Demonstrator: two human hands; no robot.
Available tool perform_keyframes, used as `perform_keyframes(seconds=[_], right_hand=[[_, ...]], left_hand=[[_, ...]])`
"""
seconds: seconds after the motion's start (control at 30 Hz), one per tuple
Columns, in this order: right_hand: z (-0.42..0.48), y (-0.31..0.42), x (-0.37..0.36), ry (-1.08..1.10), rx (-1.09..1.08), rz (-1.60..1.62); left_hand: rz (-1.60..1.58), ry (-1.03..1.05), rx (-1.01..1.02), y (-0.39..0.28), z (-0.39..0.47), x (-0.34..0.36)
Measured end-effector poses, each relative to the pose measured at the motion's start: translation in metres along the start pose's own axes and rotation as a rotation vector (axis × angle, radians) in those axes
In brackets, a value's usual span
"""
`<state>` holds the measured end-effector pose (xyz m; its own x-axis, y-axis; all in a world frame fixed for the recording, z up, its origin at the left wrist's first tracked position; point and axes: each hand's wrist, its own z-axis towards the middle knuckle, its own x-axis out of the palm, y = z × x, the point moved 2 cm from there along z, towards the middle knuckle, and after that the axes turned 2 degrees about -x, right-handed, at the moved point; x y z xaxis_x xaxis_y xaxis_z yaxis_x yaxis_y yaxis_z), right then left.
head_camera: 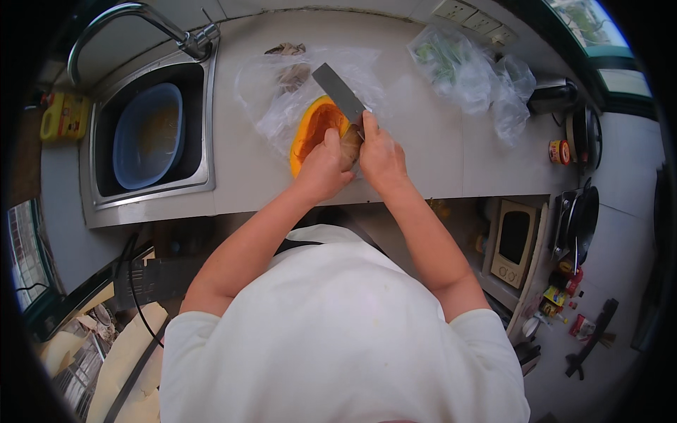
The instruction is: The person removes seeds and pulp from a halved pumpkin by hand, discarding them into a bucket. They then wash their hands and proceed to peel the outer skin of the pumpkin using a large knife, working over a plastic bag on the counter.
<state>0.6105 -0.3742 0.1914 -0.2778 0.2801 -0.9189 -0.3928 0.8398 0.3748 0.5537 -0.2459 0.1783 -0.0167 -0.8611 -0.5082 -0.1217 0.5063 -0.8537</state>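
Observation:
A halved, hollowed pumpkin [308, 133] with orange flesh lies cut side up in front of me, at the near edge of a clear plastic bag [349, 66]. My left hand [325, 164] grips a brown, rounded piece [350, 148], probably pumpkin rind or a root vegetable, with the thumb at the pumpkin's hollow. My right hand [383, 156] is shut on a cleaver [341, 95], whose broad grey blade points up and left over the pumpkin's right rim. The cleaver's handle is mostly hidden by the fingers. Behind the pumpkin, a crumpled brown thing [293, 74] lies partly under the bag.
At the left is a steel sink [210, 158] with a blue plastic basin [181, 127] under a faucet [193, 45]. Bags of greens [449, 66] lie at the back right, near a black kettle [552, 95] and a small red-labelled can [558, 152]. The counter's front edge runs below my hands.

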Motion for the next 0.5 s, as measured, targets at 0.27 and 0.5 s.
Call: perform_keyframes(seconds=[0.27,0.5], right_hand=[[-0.03,0.009,-0.028,-0.106,-0.108,0.133],[-0.037,0.019,-0.021,-0.163,-0.27,0.019]], left_hand=[[-0.058,0.003,-0.242,-0.003,0.003,-0.004],[0.029,0.095,-0.096,0.005,0.002,-0.006]])
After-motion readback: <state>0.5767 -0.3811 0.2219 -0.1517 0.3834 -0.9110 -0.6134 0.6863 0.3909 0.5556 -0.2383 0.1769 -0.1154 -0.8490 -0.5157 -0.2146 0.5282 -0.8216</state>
